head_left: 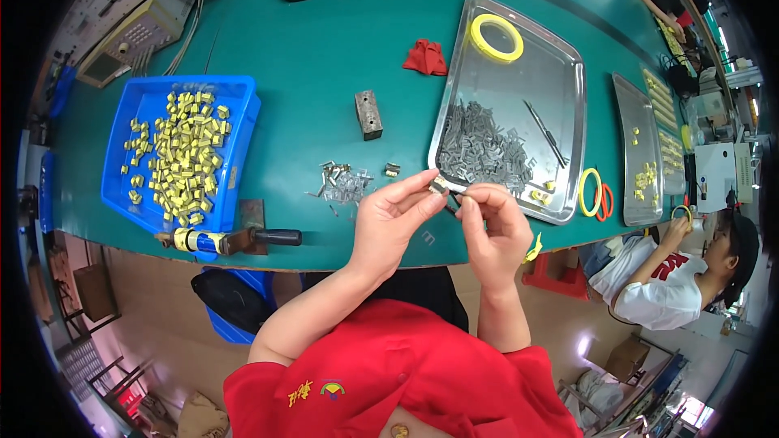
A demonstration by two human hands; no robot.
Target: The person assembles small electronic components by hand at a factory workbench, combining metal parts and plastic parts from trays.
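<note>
My left hand (385, 223) pinches a small coil-like part (439, 185) with dark and pale faces, held over the near corner of a metal tray. Close to its right, the fingertips of my right hand (497, 231) are pinched on a small dark piece (454, 196), whose kind I cannot make out. The two hands nearly meet at the part. Grey E-shaped core pieces (480, 146) lie heaped in the tray (560, 49) just beyond. Another small coil-like part (393, 169) rests on the green table, left of my fingers, beside a pile of small metal pieces (344, 184).
At left stands a blue bin (247, 101) of yellow-wrapped parts, with a clamp-like tool (235, 240) before it. A metal block (368, 115), red cloth (425, 57), yellow tape roll (497, 38) and black pen-like tool (545, 134) lie beyond. A co-worker (665, 280) sits at right.
</note>
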